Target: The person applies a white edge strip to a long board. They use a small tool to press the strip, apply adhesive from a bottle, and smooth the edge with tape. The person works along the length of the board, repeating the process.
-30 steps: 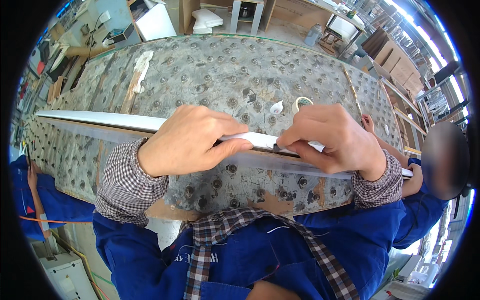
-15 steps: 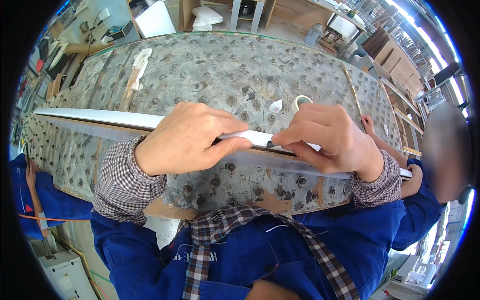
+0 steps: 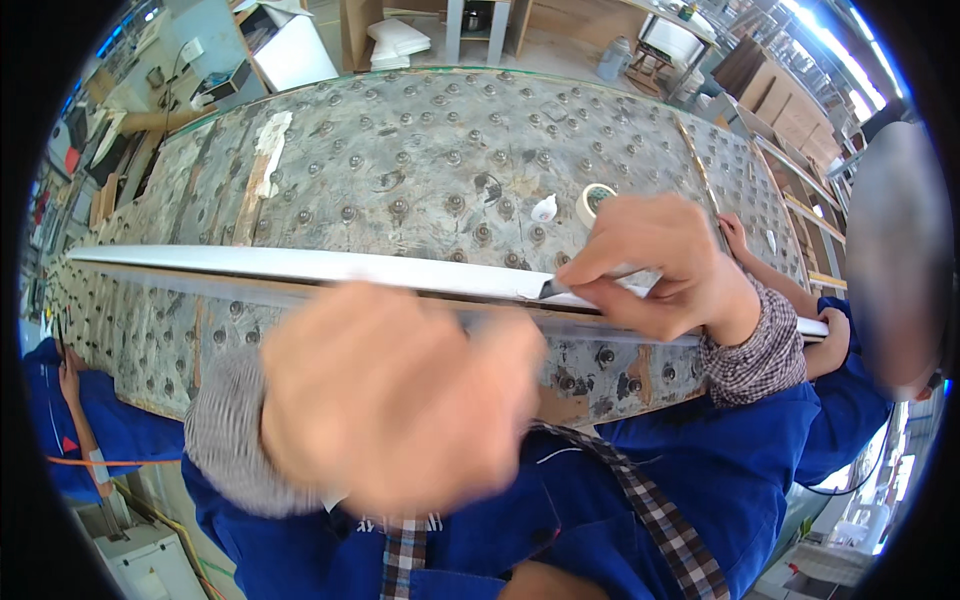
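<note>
A long panel with a white edge strip and a brown layer below it stretches across the table in front of me. My right hand is closed in a pinch on a small dark knife blade, whose tip rests at the white strip. Smeared by motion, my left hand hangs close to my body, on the near side of the panel and off it. Its fingers are too blurred to read, and it hides part of the panel's lower side.
The grey table is studded with metal ball rollers. Beyond the panel lie a roll of tape and a small white bottle. At right a co-worker's hand is at the strip's end; another person's arm is at left.
My left hand has let go of the white strip and moved back toward my body. The right hand stays at the strip with the blade, which now shows more plainly.
</note>
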Available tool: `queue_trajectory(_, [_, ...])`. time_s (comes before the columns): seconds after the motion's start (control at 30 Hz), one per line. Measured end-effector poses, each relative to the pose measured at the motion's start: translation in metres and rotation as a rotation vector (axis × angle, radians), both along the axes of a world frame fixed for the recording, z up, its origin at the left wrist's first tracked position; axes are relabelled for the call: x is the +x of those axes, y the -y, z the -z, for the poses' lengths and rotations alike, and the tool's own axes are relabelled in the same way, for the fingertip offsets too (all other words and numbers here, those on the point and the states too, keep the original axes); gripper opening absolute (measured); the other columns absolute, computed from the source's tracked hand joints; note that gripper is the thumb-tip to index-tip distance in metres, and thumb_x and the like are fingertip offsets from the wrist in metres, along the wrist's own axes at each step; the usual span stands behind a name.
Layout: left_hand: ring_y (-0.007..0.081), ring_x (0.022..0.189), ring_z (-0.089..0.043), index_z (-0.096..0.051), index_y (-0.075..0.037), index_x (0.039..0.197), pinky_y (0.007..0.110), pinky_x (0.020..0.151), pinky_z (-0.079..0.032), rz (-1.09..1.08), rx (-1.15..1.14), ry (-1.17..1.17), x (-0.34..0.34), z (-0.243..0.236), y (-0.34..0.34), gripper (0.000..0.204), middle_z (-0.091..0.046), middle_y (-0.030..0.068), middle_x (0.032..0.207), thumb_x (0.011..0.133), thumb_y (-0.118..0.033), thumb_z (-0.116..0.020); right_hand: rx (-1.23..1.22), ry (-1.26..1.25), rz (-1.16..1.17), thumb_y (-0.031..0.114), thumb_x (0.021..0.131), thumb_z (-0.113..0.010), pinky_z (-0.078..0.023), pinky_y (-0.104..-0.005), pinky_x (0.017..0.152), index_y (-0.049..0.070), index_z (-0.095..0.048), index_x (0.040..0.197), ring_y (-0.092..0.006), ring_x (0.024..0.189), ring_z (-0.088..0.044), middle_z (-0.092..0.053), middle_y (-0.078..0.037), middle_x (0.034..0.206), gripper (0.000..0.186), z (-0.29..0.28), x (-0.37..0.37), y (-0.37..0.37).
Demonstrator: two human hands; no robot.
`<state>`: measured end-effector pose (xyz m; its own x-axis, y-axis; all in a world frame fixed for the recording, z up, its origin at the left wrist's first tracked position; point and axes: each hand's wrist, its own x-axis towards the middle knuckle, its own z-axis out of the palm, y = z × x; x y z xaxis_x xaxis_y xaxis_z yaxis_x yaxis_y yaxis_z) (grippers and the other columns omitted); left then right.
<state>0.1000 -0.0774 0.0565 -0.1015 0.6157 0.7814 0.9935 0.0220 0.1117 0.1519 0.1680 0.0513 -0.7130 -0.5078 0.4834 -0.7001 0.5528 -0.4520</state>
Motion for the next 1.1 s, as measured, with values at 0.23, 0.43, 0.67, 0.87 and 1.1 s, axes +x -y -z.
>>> queue_trajectory(0.23, [0.0172,0.048,-0.049,-0.058,-0.003,0.105,0.028,0.048,-0.047,0.013,-0.177,-0.114,0.057,-0.026,0.018,0.025,-0.048,0.0044,0.059,0.086,-0.016,-0.049,-0.046,-0.114,0.061,-0.004,0.07,-0.067,-0.05,-0.0302,0.056,0.003,-0.066,0.085,-0.0233,0.067,-0.065,-0.067,-0.009,0.077,0.016,0.004,-0.011,-0.009])
queue_trajectory(0.43, [0.0214,0.049,-0.055,-0.045,0.0,0.12,0.029,0.051,-0.052,0.14,0.277,-0.484,0.044,0.014,0.034,0.034,-0.064,0.0105,0.07,0.098,-0.024,-0.037,-0.079,-0.113,0.079,0.001,0.072,-0.068,-0.051,-0.0293,0.057,0.002,-0.064,0.085,-0.0234,0.069,-0.067,-0.067,-0.01,0.079,0.014,0.005,-0.011,-0.018])
queue_trajectory(0.67, [0.0237,0.068,-0.049,-0.065,-0.001,0.088,0.034,0.057,-0.039,-0.072,-0.11,0.13,-0.009,0.041,-0.016,0.035,-0.056,0.0099,0.082,0.059,-0.01,-0.081,-0.114,-0.129,0.073,0.002,0.072,-0.068,-0.048,-0.0285,0.054,0.002,-0.064,0.085,-0.0226,0.067,-0.066,-0.067,-0.009,0.078,0.013,0.012,-0.015,-0.022])
queue_trajectory(0.87, [0.0225,0.068,-0.049,-0.065,0.002,0.089,0.032,0.057,-0.04,0.007,-0.241,0.133,-0.016,0.045,-0.024,0.026,-0.053,0.0094,0.079,0.065,0.001,-0.075,-0.105,-0.075,0.07,0.003,0.072,-0.068,-0.048,-0.0287,0.053,0.002,-0.064,0.083,-0.0217,0.065,-0.065,-0.067,-0.009,0.077,0.012,0.008,-0.013,-0.019])
queue_trajectory(1.1, [0.0222,0.068,-0.05,-0.06,0.005,0.077,0.031,0.058,-0.041,0.015,-0.514,-0.281,-0.011,0.021,-0.035,0.02,-0.05,0.0093,0.079,0.06,0.0,-0.068,-0.127,-0.065,0.075,0.003,0.072,-0.067,-0.049,-0.0273,0.055,0.002,-0.064,0.083,-0.0199,0.065,-0.066,-0.067,-0.008,0.076,0.011,0.009,-0.015,-0.021])
